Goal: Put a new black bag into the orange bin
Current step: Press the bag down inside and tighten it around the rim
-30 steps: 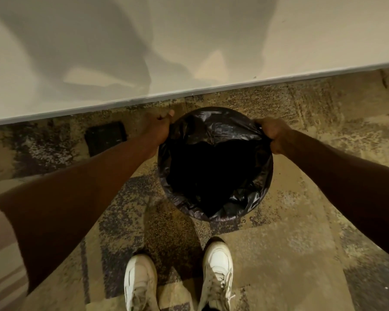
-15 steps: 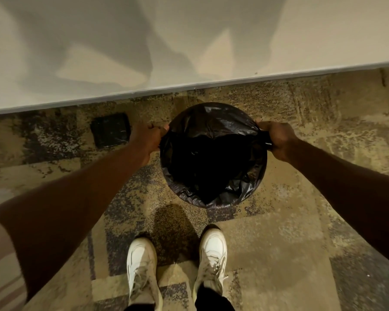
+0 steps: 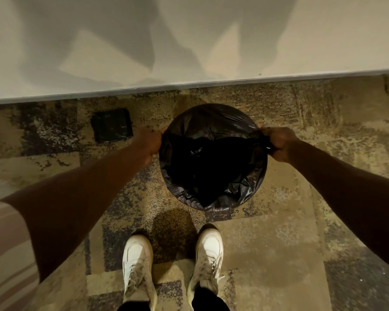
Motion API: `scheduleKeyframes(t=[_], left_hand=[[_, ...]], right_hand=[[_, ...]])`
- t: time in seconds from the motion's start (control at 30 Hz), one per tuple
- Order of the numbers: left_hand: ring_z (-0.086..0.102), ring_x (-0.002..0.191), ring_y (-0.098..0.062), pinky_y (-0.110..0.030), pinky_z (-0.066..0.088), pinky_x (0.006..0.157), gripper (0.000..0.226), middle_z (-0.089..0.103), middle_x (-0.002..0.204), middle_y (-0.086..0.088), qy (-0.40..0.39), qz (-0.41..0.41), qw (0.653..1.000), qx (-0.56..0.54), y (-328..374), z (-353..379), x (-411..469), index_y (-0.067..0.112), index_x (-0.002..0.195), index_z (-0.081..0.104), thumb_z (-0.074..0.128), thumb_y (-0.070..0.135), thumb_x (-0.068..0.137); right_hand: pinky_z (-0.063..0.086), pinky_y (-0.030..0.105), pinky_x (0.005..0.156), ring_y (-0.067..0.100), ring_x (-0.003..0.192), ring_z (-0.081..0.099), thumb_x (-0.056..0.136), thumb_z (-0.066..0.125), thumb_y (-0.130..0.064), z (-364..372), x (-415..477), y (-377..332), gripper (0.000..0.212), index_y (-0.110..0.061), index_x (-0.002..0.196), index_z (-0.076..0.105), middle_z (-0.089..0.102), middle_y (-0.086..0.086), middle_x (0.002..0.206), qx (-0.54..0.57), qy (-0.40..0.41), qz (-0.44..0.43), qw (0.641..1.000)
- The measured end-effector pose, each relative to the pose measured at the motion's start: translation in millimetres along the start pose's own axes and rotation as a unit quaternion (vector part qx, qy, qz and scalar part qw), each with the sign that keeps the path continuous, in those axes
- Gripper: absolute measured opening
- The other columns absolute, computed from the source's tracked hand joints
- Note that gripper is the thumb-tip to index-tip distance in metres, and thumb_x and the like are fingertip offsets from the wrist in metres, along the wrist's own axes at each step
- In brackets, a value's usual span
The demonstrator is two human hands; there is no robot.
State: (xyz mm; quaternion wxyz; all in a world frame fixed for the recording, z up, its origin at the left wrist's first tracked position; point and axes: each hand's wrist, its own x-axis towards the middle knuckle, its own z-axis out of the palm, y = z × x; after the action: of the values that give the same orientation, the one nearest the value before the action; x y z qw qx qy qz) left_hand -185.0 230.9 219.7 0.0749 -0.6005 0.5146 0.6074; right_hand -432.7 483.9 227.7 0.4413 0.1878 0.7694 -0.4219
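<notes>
The black bag sits at frame centre, slightly right, spread open over a round container standing on the carpet. Its plastic is folded outward over the rim all the way round, so the bin itself is covered; its orange colour cannot be seen. The bag's interior is dark and sags downward, with glossy creases along the far and near edges.

The left hand is at the bag's left edge, fingers curled closed over the plastic there; how much film it holds cannot be told. The right hand is at the right edge, its grip closed in a fist on a bunched fold of the bag, which is drawn taut toward it. Both forearms reach in from the lower corners of the frame. A striped sleeve shows at lower left.

Two white sneakers stand at bottom centre, toes toward the bag, just short of it. A dark square floor plate lies in the carpet at left of the bag, near the left hand. A pale wall fills the upper frame, meeting the carpet just beyond the bag.
</notes>
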Motion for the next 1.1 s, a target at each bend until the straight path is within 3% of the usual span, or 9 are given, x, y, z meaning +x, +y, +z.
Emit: scheduleKeyframes(t=[0.17,0.37,0.43,0.53,0.67,0.77,0.87,0.97,1.1], left_hand=[[0.055,0.074,-0.017,-0.027,0.047,0.063,0.032,0.055,0.084,-0.002,0.004,-0.010,1.000,0.012,-12.3,-0.7,8.5,0.019,0.079,0.052,0.044,0.007,0.108],[0.070,0.111,-0.034,-0.047,0.061,0.097,0.030,0.072,0.119,-0.018,0.135,0.025,0.988,0.074,-16.8,-3.3,7.7,0.001,0.112,0.070,0.058,0.027,0.104],[0.070,0.091,-0.031,-0.042,0.060,0.080,0.048,0.073,0.096,-0.015,0.168,0.072,0.979,0.087,-17.1,0.1,-0.3,0.003,0.093,0.071,0.064,0.051,0.098],[0.060,0.071,-0.022,-0.034,0.048,0.064,0.062,0.062,0.073,-0.004,0.138,0.087,0.986,0.033,-20.5,8.8,-20.3,0.013,0.071,0.057,0.068,0.072,0.085],[0.077,0.093,-0.024,-0.045,0.068,0.079,0.042,0.079,0.101,-0.010,0.090,0.083,0.992,0.020,-27.0,12.5,-26.1,0.009,0.092,0.071,0.087,0.047,0.081],[0.077,0.096,-0.023,-0.035,0.067,0.068,0.025,0.080,0.108,-0.010,0.052,0.051,0.996,-0.052,-26.7,11.9,-20.9,0.014,0.088,0.070,0.087,0.033,0.085],[0.075,0.112,-0.031,-0.048,0.064,0.094,0.018,0.078,0.119,-0.012,-0.023,0.002,0.986,-0.168,-25.4,9.4,-15.7,0.010,0.098,0.073,0.083,0.022,0.090],[0.072,0.122,-0.031,-0.049,0.056,0.109,0.042,0.075,0.132,-0.014,-0.084,-0.044,0.972,-0.213,-25.5,6.8,-13.0,0.002,0.129,0.071,0.079,0.020,0.092],[0.072,0.121,-0.029,-0.046,0.057,0.107,0.057,0.076,0.130,-0.013,-0.050,-0.034,0.974,-0.217,-33.9,4.1,-17.5,-0.004,0.131,0.068,0.087,0.026,0.085]], right_hand=[[0.059,0.050,0.100,0.032,0.111,0.070,0.103,0.063,-0.013,6.6,7.2,11.3,0.015,-0.002,0.100,0.074,0.071,0.014,0.120,-0.002,0.010,0.016,1.000],[0.064,0.051,0.090,0.032,0.101,0.077,0.098,0.070,-0.042,9.9,-5.8,24.5,0.036,-0.007,0.098,0.077,0.080,0.012,0.109,0.121,0.034,-0.012,0.992],[0.064,0.047,0.087,0.030,0.098,0.077,0.092,0.071,-0.056,6.7,-15.1,29.9,0.050,-0.009,0.107,0.078,0.081,0.012,0.109,0.142,0.014,-0.024,0.990],[0.062,0.045,0.087,0.028,0.104,0.076,0.091,0.077,-0.047,3.0,-30.4,44.5,0.035,-0.017,0.107,0.083,0.080,0.009,0.118,0.184,-0.001,-0.035,0.982],[0.059,0.048,0.100,0.031,0.121,0.071,0.089,0.081,-0.021,4.4,-38.8,63.3,0.047,-0.001,0.130,0.070,0.076,0.011,0.127,0.238,0.008,-0.041,0.970],[0.054,0.054,0.107,0.034,0.126,0.068,0.094,0.076,-0.019,4.7,-37.3,71.5,0.054,0.005,0.140,0.060,0.069,0.017,0.138,0.265,-0.018,-0.048,0.963],[0.047,0.056,0.114,0.036,0.133,0.062,0.102,0.065,-0.030,4.5,-36.0,72.4,0.053,-0.003,0.147,0.056,0.064,0.016,0.146,0.279,-0.096,-0.033,0.955],[0.041,0.054,0.119,0.034,0.138,0.058,0.105,0.057,-0.038,2.5,-32.4,74.5,0.054,-0.011,0.151,0.054,0.061,0.014,0.150,0.296,-0.145,-0.012,0.944],[0.044,0.054,0.117,0.035,0.136,0.060,0.103,0.060,-0.043,-0.9,-31.3,78.7,0.055,-0.012,0.147,0.058,0.063,0.014,0.147,0.303,-0.126,-0.013,0.945]])
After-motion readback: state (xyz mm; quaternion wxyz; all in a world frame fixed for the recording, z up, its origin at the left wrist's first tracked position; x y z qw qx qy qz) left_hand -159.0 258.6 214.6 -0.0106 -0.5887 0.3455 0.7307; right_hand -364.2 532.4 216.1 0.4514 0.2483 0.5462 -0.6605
